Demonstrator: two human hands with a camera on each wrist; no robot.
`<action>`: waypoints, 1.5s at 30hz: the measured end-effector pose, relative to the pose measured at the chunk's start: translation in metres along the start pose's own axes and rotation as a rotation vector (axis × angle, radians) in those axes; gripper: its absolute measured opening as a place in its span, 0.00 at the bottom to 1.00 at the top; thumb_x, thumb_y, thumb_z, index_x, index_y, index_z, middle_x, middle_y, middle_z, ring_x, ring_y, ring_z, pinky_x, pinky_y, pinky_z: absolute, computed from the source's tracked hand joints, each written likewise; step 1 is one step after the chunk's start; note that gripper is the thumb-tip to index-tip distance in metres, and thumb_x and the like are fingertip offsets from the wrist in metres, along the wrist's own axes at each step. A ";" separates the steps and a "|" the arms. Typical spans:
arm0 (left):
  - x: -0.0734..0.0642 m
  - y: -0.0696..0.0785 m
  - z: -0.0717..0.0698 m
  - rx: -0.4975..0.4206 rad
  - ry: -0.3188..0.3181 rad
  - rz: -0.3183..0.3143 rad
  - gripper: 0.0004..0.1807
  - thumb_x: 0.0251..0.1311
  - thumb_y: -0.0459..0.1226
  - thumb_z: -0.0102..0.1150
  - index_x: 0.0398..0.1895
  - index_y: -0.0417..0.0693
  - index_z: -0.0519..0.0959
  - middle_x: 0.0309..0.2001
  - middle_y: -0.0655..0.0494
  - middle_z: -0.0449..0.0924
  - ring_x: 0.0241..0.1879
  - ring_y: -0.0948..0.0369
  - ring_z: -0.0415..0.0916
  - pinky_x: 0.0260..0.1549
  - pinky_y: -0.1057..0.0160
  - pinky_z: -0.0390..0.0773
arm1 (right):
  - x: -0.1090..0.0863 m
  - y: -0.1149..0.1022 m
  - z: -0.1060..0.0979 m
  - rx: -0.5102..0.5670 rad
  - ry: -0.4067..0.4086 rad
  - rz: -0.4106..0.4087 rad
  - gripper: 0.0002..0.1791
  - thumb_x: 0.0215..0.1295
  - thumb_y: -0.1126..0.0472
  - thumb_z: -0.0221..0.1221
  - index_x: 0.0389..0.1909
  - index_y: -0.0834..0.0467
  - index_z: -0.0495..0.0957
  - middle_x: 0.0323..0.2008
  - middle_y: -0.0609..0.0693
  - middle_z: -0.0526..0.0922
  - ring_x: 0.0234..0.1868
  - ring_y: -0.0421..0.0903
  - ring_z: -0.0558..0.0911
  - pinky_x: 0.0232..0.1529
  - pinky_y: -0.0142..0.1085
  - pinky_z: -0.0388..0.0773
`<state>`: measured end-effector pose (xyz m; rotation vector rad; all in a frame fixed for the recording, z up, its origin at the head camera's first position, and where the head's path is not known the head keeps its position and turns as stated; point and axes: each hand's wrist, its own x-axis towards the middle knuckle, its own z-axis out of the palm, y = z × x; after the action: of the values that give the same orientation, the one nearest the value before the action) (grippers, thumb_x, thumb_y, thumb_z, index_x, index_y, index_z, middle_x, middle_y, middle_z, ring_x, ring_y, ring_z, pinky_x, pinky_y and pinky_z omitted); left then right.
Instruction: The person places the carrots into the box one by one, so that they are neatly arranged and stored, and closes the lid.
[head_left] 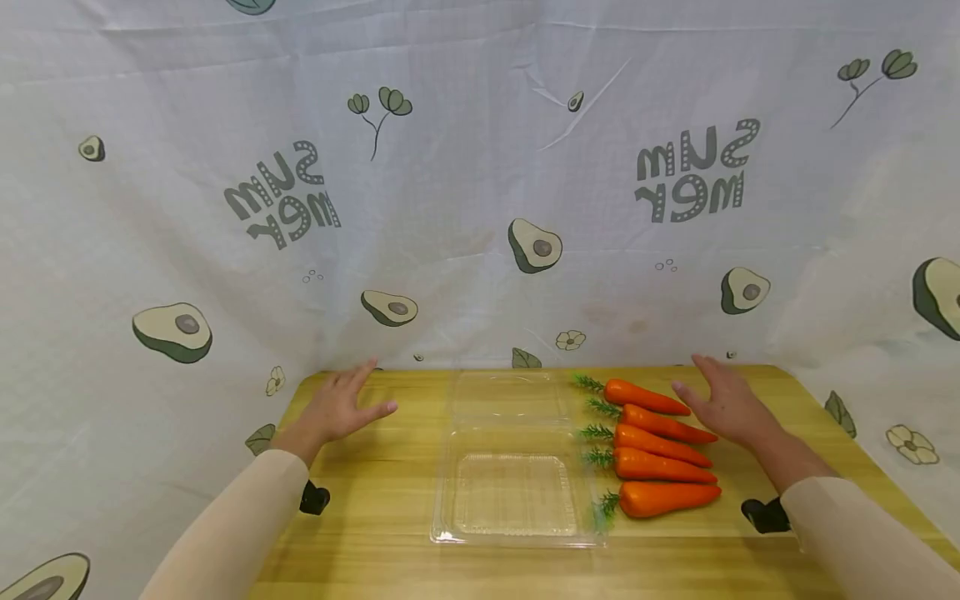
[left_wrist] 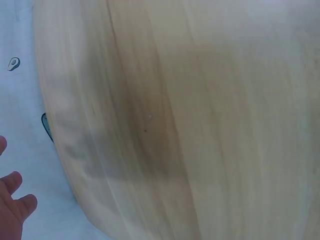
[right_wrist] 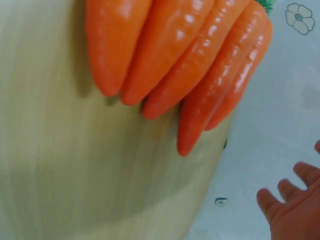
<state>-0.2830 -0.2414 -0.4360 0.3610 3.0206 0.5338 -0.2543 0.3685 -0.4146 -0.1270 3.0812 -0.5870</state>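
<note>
Both hands are released, fingers spread: the left hand [head_left: 337, 410] above the table's left side, the right hand [head_left: 731, 407] near the tips of five carrots [head_left: 663, 467]. Smooth, glossy and orange, they lie in a row, tapering rightward, feathery green tops [head_left: 597, 432] at left. Just left of them sits a clear plastic container [head_left: 517, 493], its lid [head_left: 510, 396] folded back. Beyond the wood-grain table [head_left: 375, 517], white cloth [head_left: 450, 167] twice reads “summer” in mirrored grey lettering [head_left: 697, 172].

Head view is bright, evenly lit; glare marks the clear plastic container [head_left: 515, 497]. Wrist views: carrots [right_wrist: 165, 55] show highlights; counter [left_wrist: 235, 120] shows diffuse shadows, bowed edge.
</note>
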 end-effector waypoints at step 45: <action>-0.017 0.039 0.054 -0.627 0.043 0.064 0.41 0.74 0.51 0.55 0.84 0.61 0.48 0.68 0.46 0.77 0.67 0.45 0.74 0.68 0.41 0.70 | -0.055 -0.028 0.022 0.336 0.014 -0.165 0.32 0.76 0.51 0.57 0.74 0.62 0.64 0.64 0.68 0.77 0.60 0.68 0.79 0.48 0.32 0.84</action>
<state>-0.2533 -0.1915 -0.4727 0.3994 2.6834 1.4409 -0.1966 0.3386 -0.4254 -0.3758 2.9481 -1.1036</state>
